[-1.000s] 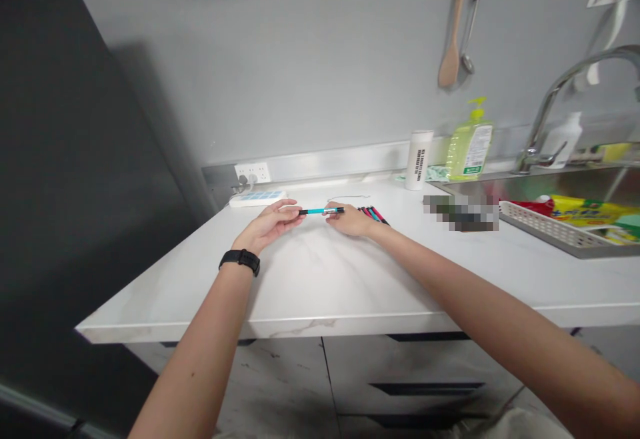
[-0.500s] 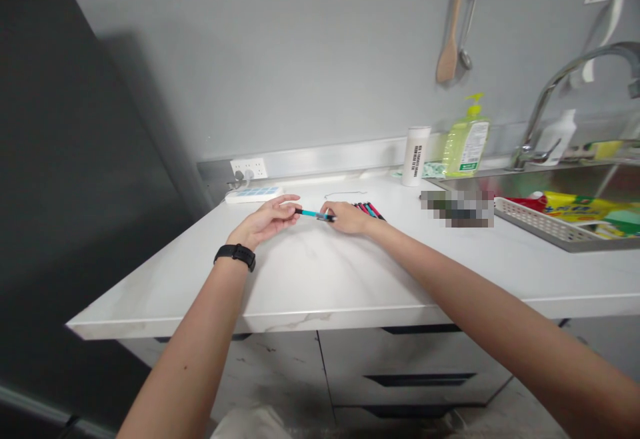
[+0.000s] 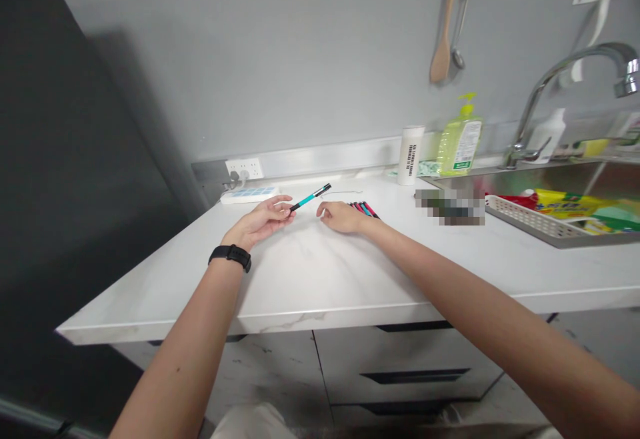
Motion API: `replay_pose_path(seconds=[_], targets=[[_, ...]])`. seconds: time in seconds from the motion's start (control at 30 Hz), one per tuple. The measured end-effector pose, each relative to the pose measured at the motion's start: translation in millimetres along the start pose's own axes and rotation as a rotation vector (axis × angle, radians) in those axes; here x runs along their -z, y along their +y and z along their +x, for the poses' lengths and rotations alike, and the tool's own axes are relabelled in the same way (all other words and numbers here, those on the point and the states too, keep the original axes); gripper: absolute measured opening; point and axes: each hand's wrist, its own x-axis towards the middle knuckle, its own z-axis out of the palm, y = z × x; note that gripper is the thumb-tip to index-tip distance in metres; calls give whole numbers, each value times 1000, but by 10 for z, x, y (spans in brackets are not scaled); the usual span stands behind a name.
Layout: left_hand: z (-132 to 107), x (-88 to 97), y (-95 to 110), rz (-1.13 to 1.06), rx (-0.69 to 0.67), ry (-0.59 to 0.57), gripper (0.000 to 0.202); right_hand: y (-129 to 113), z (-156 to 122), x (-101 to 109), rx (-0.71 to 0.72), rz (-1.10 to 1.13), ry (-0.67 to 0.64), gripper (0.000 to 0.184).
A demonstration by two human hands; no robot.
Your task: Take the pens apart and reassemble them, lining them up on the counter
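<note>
Gripped in the left hand [image 3: 259,223], a slim teal pen [image 3: 310,197]; right hand [image 3: 343,217] open.

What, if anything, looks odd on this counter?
A pixelated patch on the counter beside the sink hides whatever lies there. A thin grey strand also lies loose behind the pens, near the right hand; what it is cannot be told.

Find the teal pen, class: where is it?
In the head view, the teal pen is held in the left hand, just left of the right hand.
</note>
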Motion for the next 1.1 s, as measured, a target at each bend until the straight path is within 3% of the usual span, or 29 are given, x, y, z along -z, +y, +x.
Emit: replay_pose_path(seconds=[0.13,0.6,0.67,0.77,0.9,1.1], targets=[[-6,-16,5,6,17,-32,33,25,10,6,-1,-7,2,25],[-30,-1,37,-27,19,48,37,19,13,11,-4,62,-7,25],[-13,0,30,-27,36,60,31,-32,10,24,-44,165,6,22],[33,26,1,-32,57,83,24,-117,-6,49,-121,532,-31,15],[79,79,-47,-35,65,123,20,-160,-31,86,-76,1014,-91,16],[42,36,-54,111,108,57,10,-142,-8,118,-141,1262,-30,10]])
